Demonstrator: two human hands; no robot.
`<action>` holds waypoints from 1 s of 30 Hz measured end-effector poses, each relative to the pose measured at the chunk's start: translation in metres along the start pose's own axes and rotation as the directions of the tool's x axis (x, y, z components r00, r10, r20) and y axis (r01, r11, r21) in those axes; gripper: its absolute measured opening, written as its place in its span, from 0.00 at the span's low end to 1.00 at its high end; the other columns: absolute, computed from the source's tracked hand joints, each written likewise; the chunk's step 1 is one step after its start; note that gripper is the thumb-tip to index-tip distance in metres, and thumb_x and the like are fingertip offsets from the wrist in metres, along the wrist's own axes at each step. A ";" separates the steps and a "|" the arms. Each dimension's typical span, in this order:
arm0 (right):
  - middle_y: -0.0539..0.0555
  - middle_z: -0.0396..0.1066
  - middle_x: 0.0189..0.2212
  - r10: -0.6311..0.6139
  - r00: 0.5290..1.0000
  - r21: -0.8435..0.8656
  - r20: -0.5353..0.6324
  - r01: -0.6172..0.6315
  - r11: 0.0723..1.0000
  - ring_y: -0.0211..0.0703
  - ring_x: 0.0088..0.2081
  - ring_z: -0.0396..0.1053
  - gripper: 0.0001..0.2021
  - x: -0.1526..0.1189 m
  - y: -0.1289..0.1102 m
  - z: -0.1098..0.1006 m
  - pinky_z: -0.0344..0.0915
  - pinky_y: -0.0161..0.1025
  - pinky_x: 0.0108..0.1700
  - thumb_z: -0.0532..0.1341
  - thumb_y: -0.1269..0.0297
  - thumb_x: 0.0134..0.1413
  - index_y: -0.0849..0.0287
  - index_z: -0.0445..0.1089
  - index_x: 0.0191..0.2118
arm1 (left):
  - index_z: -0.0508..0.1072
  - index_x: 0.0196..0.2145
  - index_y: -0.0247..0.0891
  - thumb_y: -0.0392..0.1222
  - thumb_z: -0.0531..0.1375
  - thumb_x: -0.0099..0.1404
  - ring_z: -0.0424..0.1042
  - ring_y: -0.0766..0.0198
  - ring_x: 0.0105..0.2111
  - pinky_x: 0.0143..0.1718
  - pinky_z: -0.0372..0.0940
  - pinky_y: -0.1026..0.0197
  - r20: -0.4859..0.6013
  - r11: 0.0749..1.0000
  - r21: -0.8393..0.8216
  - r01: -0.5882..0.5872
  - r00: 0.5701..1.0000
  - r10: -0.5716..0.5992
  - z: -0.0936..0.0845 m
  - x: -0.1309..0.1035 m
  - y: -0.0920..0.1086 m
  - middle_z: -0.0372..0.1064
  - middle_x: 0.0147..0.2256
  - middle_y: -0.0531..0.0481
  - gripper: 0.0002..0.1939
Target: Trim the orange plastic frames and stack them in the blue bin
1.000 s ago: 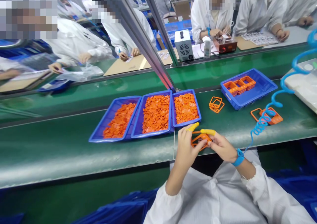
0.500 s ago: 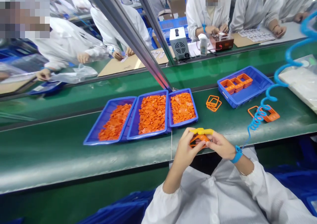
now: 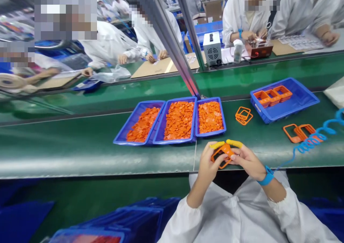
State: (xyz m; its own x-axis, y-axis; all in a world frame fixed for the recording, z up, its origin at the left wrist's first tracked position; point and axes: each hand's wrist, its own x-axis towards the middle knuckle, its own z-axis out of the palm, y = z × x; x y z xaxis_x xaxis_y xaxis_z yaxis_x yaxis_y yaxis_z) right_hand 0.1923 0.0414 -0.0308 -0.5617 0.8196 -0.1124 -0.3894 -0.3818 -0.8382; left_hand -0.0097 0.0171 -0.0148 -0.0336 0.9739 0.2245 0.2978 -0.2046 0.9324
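Note:
Both hands grip one orange plastic frame (image 3: 227, 149) with a rectangular opening, held over the bench's front edge. My left hand (image 3: 210, 160) pinches its left side, and my right hand (image 3: 248, 160) is closed on its right side, thumbs towards me. Yellow covers are on the index fingers of both hands. A blue wrist strap with a coiled cord (image 3: 309, 145) is on my right wrist. Just beyond my hands stand blue trays of small orange pieces: a left tray (image 3: 116, 142), a middle tray (image 3: 174, 142) and a right tray (image 3: 211, 134).
Two loose orange frames (image 3: 244, 115) lie on the green bench. A blue tray (image 3: 303, 101) with stacked frames stands behind, and more frames (image 3: 301, 132) lie at right. A metal post (image 3: 185, 71) rises behind the trays. Co-workers sit across the bench.
My view has swung left, so the scene sits further right. The frame is tilted more towards me, with its opening showing. My yellow-covered index fingers have moved slightly apart; both hands still hold it.

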 end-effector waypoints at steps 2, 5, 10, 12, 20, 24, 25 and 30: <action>0.58 0.82 0.58 -0.013 0.997 -0.010 -0.078 0.013 1.000 0.53 0.58 0.82 0.30 0.001 0.001 0.003 0.82 0.52 0.59 0.76 0.52 0.66 0.47 0.72 0.68 | 0.82 0.50 0.44 0.46 0.68 0.76 0.78 0.55 0.47 0.50 0.74 0.55 -0.095 1.000 0.009 0.012 0.995 -0.011 0.004 -0.005 -0.005 0.77 0.47 0.46 0.09; 0.58 0.84 0.54 -0.028 0.988 -0.049 -0.151 0.020 0.999 0.53 0.54 0.84 0.25 0.003 0.003 0.005 0.84 0.51 0.56 0.78 0.51 0.62 0.51 0.78 0.61 | 0.82 0.47 0.43 0.48 0.66 0.78 0.79 0.56 0.43 0.47 0.75 0.56 -0.199 1.000 0.027 0.010 0.980 -0.005 0.009 -0.011 -0.008 0.78 0.43 0.47 0.09; 0.57 0.86 0.45 -0.054 0.978 -0.114 -0.200 0.031 0.993 0.52 0.48 0.85 0.20 0.002 0.003 0.009 0.84 0.53 0.55 0.78 0.47 0.62 0.55 0.82 0.50 | 0.83 0.47 0.43 0.47 0.65 0.80 0.79 0.58 0.42 0.44 0.74 0.58 -0.236 0.993 0.095 -0.073 0.967 0.093 0.011 -0.016 -0.006 0.78 0.42 0.48 0.08; 0.56 0.86 0.44 -0.067 0.976 -0.130 -0.208 0.040 0.991 0.52 0.47 0.85 0.20 0.001 0.003 0.010 0.85 0.53 0.55 0.77 0.45 0.62 0.54 0.82 0.49 | 0.84 0.47 0.44 0.46 0.65 0.80 0.79 0.59 0.41 0.43 0.74 0.59 -0.222 0.990 0.109 -0.092 0.968 0.114 0.011 -0.016 -0.004 0.77 0.42 0.48 0.08; 0.56 0.86 0.41 -0.069 0.973 -0.148 -0.221 0.036 0.988 0.52 0.43 0.85 0.20 0.002 0.005 0.009 0.85 0.51 0.51 0.79 0.45 0.59 0.56 0.83 0.45 | 0.86 0.47 0.43 0.45 0.65 0.80 0.77 0.61 0.38 0.39 0.72 0.60 -0.202 0.984 0.118 -0.132 0.967 0.154 0.009 -0.015 -0.002 0.76 0.39 0.49 0.09; 0.56 0.86 0.41 -0.059 0.970 -0.125 -0.236 0.030 0.992 0.52 0.43 0.85 0.20 0.001 0.003 0.011 0.85 0.51 0.51 0.80 0.45 0.58 0.56 0.83 0.43 | 0.86 0.47 0.43 0.46 0.64 0.80 0.77 0.61 0.38 0.39 0.73 0.60 -0.204 0.984 0.120 -0.134 0.966 0.156 0.009 -0.015 -0.003 0.76 0.39 0.48 0.09; 0.55 0.86 0.41 -0.058 0.969 -0.119 -0.240 0.030 0.992 0.52 0.42 0.85 0.20 0.000 0.003 0.012 0.86 0.51 0.51 0.80 0.45 0.57 0.55 0.83 0.43 | 0.86 0.47 0.43 0.46 0.64 0.80 0.77 0.60 0.38 0.39 0.73 0.60 -0.205 0.985 0.120 -0.127 0.967 0.150 0.009 -0.016 -0.004 0.76 0.40 0.48 0.10; 0.55 0.86 0.41 -0.048 0.965 -0.107 -0.257 0.021 0.994 0.54 0.45 0.85 0.20 0.000 0.003 0.013 0.85 0.55 0.53 0.80 0.44 0.57 0.55 0.81 0.42 | 0.86 0.46 0.44 0.48 0.64 0.80 0.78 0.59 0.39 0.41 0.74 0.58 -0.201 0.986 0.123 -0.112 0.970 0.135 0.009 -0.017 -0.006 0.76 0.40 0.48 0.11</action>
State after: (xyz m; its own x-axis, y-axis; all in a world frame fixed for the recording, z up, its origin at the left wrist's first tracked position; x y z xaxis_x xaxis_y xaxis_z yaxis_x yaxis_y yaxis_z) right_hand 0.1814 0.0350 -0.0259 -0.3357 0.9192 -0.2060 -0.3208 -0.3172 -0.8925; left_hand -0.0028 0.0023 -0.0271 -0.1843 0.8973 0.4011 0.4151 -0.2988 0.8593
